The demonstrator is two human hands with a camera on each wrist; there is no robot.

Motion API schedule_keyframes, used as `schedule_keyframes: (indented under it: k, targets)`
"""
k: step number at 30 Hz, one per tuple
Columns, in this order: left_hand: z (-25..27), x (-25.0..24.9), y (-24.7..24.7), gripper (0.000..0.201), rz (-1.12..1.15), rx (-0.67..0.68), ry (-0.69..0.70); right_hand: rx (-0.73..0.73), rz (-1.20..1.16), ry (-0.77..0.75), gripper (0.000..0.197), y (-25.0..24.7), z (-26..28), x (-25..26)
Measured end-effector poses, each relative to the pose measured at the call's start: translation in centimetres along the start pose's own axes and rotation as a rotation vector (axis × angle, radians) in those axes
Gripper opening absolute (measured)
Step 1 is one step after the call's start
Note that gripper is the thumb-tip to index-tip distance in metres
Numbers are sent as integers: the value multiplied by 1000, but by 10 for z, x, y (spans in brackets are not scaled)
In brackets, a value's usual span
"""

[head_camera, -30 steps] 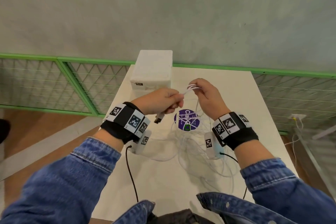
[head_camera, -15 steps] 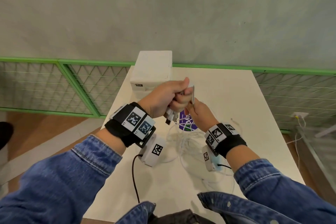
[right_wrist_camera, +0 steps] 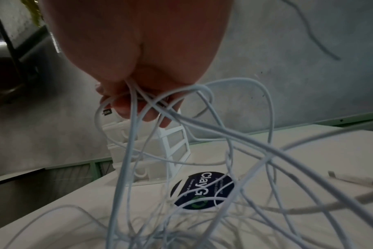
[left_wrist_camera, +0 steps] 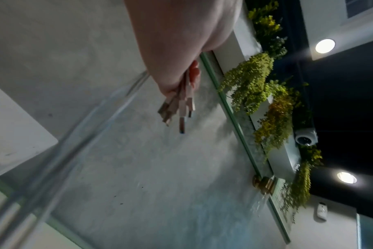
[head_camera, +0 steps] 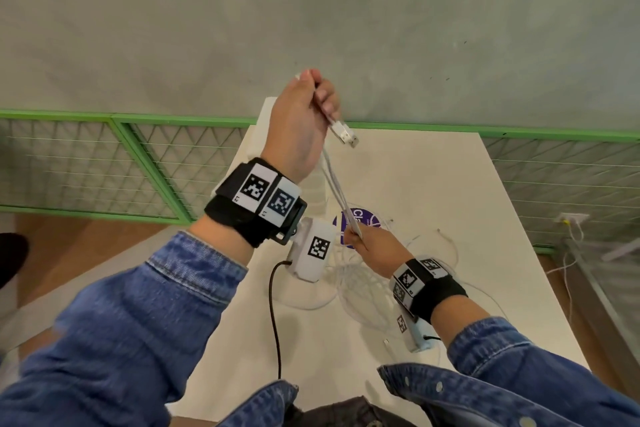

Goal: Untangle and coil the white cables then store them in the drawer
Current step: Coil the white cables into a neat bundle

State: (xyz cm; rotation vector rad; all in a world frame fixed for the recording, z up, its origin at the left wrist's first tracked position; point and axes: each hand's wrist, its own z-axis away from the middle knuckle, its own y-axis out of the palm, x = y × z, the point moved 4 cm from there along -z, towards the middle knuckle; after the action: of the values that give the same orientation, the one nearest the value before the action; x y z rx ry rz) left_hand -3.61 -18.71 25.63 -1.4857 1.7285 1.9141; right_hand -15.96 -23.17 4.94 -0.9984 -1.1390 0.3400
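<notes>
My left hand is raised high above the table and grips a bundle of white cables near their USB plugs; the plugs stick out past my fingers. The strands run taut down to my right hand, which grips them low over the table. Below it the rest of the white cables hang in tangled loops onto the table. The white drawer unit stands at the table's far left, mostly hidden behind my left arm in the head view.
A round purple sticker lies under the cable pile. One loose cable end rests on the table to the right. A green mesh fence runs behind the table below a grey wall. A black wire hangs from my left wrist.
My left hand has risen well above the table with the plug ends, drawing the cables taut. My right hand has slid down along the strands toward the tangle.
</notes>
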Motion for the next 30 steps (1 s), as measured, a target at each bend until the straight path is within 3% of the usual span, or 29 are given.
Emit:
schedule_keyframes:
  k: [4,7,10,12,13,17,19,22,26,30]
  targets:
    - [-12,0,-23,31,-113,-148,127,67,80,-69,16,6,0,13]
    - [-15,-1,-40,28,-569,-121,327,50,81,-105,18,2,1,22]
    - [-15,2,-54,23,-1047,-9,393,-22,39,-142,17,-9,4,22]
    - [-16,13,-65,22,-1414,120,303,-53,14,-140,17,-15,6,19]
    - [-16,20,-72,24,-1563,166,187,-73,7,-129,18,-17,8,17]
    - [4,45,-93,26,-1871,384,-426,-261,-117,-68,19,-35,15,4]
    - [18,58,-95,41,-1852,475,-566,-363,-168,-30,18,-46,15,-4]
    - [37,76,-89,61,-1494,431,-705,-451,-213,24,20,-63,10,-14]
    - [47,82,-62,54,-1205,489,-644,-455,-196,64,15,-73,4,-25]
    - [39,67,-40,51,-832,385,-566,-345,-161,172,16,-58,2,-34]
